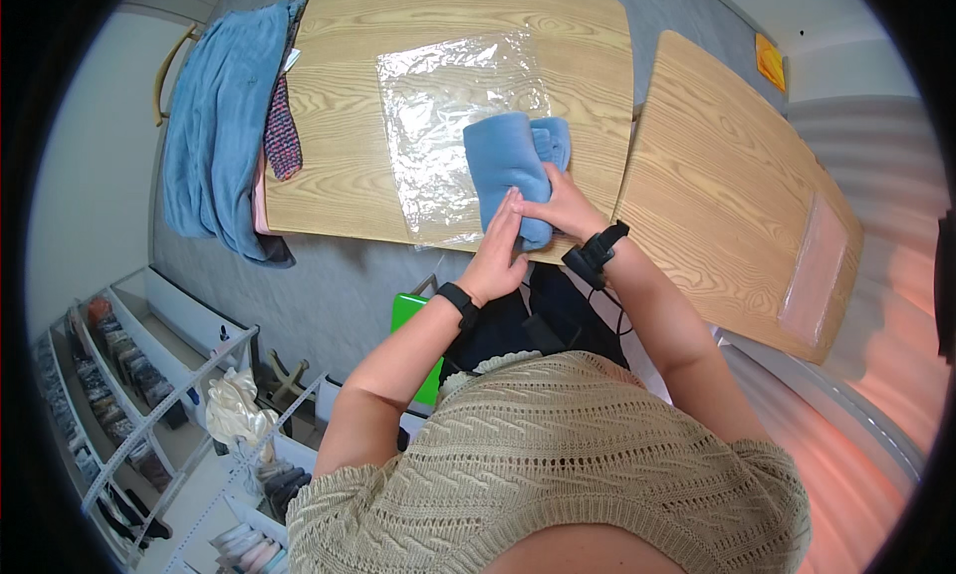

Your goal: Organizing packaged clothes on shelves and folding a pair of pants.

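A folded bundle of soft blue fabric point(503, 161) lies near the front edge of the wooden table, partly over a flat clear plastic bag point(428, 126). My right hand point(570, 208) grips the bundle's right side, its thumb pointing left across the front and the other fingers partly hidden. From below, my left hand point(491, 263) rests against the bundle's lower part, fingers stretched out and lying flat, their tips meeting the right thumb. The kind of item folded here cannot be made out.
Larger blue fleece pieces point(214, 126) drape over the left end of the wooden table point(339, 196), beside a patterned knit piece point(283, 136). On the second table point(712, 186), to the right, lies a packaged pink item point(815, 270). Shelves with packed goods point(134, 365) stand lower left, near a green stool point(406, 315).
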`<state>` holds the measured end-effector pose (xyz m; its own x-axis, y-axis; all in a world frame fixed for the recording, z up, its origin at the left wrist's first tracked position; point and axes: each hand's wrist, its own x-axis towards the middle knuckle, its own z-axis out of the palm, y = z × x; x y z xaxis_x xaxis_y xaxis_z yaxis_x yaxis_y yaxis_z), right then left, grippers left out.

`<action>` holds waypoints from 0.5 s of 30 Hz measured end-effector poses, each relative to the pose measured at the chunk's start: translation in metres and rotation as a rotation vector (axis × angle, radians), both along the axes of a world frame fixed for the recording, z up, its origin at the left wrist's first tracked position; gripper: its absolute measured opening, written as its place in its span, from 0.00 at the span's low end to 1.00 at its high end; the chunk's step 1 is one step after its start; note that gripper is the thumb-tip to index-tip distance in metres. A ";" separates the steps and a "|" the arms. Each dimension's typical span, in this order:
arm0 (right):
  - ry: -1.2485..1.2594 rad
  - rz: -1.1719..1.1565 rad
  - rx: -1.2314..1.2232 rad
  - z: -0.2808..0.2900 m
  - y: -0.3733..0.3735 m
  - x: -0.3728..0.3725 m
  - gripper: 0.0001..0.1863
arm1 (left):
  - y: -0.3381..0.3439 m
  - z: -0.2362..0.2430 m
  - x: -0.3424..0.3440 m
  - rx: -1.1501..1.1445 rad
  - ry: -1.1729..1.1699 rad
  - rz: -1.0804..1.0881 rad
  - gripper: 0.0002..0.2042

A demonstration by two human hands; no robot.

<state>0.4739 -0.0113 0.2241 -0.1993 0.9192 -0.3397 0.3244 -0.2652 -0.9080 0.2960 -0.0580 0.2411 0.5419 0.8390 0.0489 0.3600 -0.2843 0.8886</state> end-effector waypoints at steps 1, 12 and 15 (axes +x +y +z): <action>-0.003 -0.001 0.001 -0.003 0.001 0.004 0.42 | 0.003 -0.001 0.001 -0.033 -0.008 -0.034 0.42; 0.328 -0.275 -0.302 -0.008 0.008 0.013 0.30 | 0.020 -0.011 -0.008 -0.501 -0.411 0.185 0.36; 0.292 -0.292 -0.274 -0.002 0.009 0.016 0.28 | 0.026 -0.012 -0.040 -0.174 -0.017 0.266 0.23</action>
<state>0.4897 -0.0028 0.2220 -0.0695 0.8357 -0.5447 -0.0570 -0.5485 -0.8342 0.2565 -0.0322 0.2291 0.3023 0.9479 -0.1007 0.3863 -0.0253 0.9220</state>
